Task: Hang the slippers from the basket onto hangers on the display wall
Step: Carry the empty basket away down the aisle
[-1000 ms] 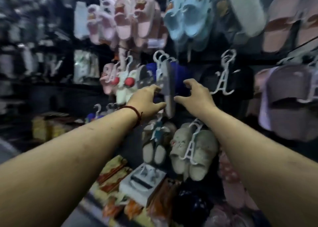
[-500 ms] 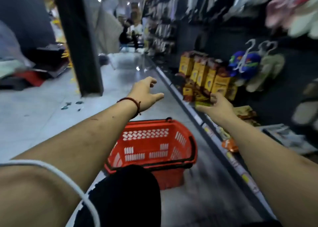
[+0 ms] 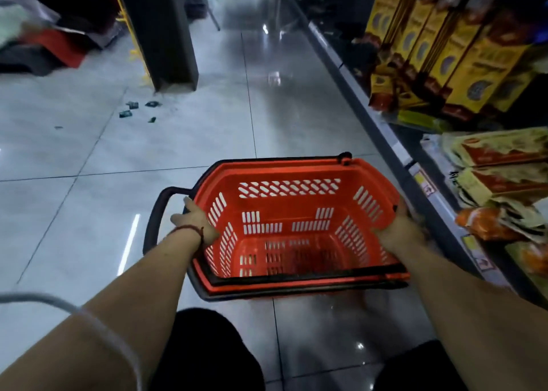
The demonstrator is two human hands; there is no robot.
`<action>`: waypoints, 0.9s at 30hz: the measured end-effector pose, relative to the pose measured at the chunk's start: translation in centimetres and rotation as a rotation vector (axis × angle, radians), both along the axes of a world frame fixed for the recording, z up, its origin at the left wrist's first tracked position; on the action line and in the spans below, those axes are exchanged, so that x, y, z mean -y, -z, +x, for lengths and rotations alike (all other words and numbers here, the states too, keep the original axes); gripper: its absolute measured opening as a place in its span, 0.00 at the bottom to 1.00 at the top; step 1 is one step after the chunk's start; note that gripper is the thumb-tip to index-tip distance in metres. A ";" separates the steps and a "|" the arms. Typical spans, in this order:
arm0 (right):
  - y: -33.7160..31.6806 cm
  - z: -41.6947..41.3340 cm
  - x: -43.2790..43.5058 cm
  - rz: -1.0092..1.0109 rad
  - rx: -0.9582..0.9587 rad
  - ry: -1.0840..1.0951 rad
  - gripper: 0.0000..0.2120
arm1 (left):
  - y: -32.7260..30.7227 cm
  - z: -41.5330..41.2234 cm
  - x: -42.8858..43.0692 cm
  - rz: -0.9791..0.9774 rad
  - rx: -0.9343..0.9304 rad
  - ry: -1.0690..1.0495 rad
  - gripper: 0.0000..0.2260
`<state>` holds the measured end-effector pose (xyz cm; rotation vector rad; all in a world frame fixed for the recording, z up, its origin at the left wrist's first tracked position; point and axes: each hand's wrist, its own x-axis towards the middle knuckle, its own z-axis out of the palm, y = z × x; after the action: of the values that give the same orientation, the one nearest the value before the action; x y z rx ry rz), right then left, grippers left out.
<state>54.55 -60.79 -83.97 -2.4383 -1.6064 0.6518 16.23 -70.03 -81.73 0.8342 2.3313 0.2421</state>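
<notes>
Basket (image 3: 289, 200): red, held by its two side walls, on the floor or just above it; we could not tell which.
Left hand (image 3: 194, 223): pinched the left wall, thumb inside, fingers (image 3: 187, 205) outside.
Right hand (image 3: 397, 230): clasped the right wall, its fingers mostly hidden behind it.
Slippers: we saw no slippers in the basket, and its slotted bottom lay bare. No display wall was in view.
Step, as we judged: lifting or shifting an emptied basket.
Doing it well: raise both sides level and mind the black handle (image 3: 157, 212) splayed out leftward.
Floor (image 3: 148, 159): glossy pale tiles, with dark scraps (image 3: 133, 108) well apart from the basket.
Room: a shelf (image 3: 385, 135) with yellow boxes (image 3: 462, 64) stood at the right, and a dark pillar (image 3: 160, 28) beyond.
</notes>
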 end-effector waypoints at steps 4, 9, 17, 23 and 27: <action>0.1 -0.1 -6.5 -0.002 -0.032 0.146 0.35 | 1.0 -2.3 -5.0 0.153 -0.043 -0.090 0.34; -8.2 -2.9 -13.7 -0.004 -0.078 0.159 0.19 | -6.0 -4.7 -13.2 0.215 -0.025 -0.080 0.23; -34.2 -8.2 -22.7 0.043 -0.158 0.200 0.16 | -32.0 -9.4 -24.4 0.405 0.075 -0.113 0.15; -56.4 -13.7 -29.5 0.141 -0.260 0.302 0.07 | -53.7 -15.7 -32.8 0.520 0.192 -0.146 0.20; -65.5 -16.9 -35.3 0.179 -0.301 0.290 0.11 | -63.5 -19.4 -38.9 0.566 0.285 -0.159 0.17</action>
<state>37.63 -25.53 -18.45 -2.2517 -1.1204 0.7452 -3.16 -31.10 -18.26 0.8043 2.0758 1.0537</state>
